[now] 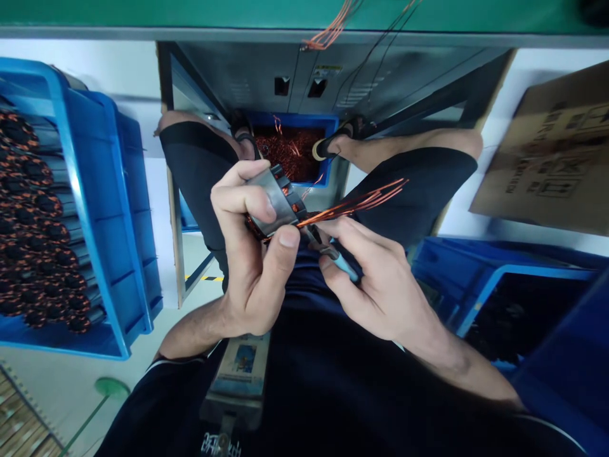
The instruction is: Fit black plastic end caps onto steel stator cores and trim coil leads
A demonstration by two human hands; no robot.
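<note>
My left hand is closed around a motor stator, a grey metal cylinder with copper windings and dark slot pieces at its end. A loose bundle of copper wires sticks out from the stator toward the right. In my right hand is a pair of pliers or cutters with light blue handles. Their jaws lie at the base of the wires, close beside the stator's edge and my left thumb. Part of the tool is hidden by my fingers, and I cannot tell whether its jaws touch the wires.
Below, between the feet, a blue bin holds copper wire scraps. Stacked stators fill a blue crate on the left. At right are a cardboard box and a blue crate with dark contents. A green tabletop spans the far edge, wires hanging over it.
</note>
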